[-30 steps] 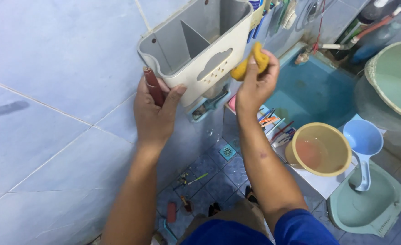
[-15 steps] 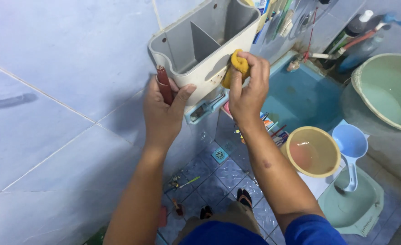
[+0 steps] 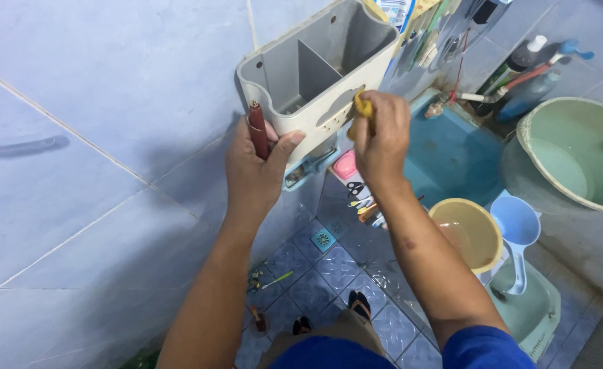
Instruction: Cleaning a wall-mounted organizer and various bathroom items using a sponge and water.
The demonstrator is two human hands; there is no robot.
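Head camera is looking down past blue sleeves, cut off at the bottom edge. Left hand (image 3: 255, 174) is gripping a dark red stick (image 3: 258, 130) against the corner of a grey wall-mounted caddy (image 3: 318, 75), thumb pressing its front. Right hand (image 3: 382, 137) is closing around a yellow sponge (image 3: 363, 109), mostly hidden in the fist, rubbing the caddy's front. Beyond, a yellow bowl (image 3: 469, 232) is sitting beside a blue scoop (image 3: 516, 229). Farther off, a green basin (image 3: 575, 150) is running out of frame. Bottles (image 3: 520, 68) in the corner are too small to make out.
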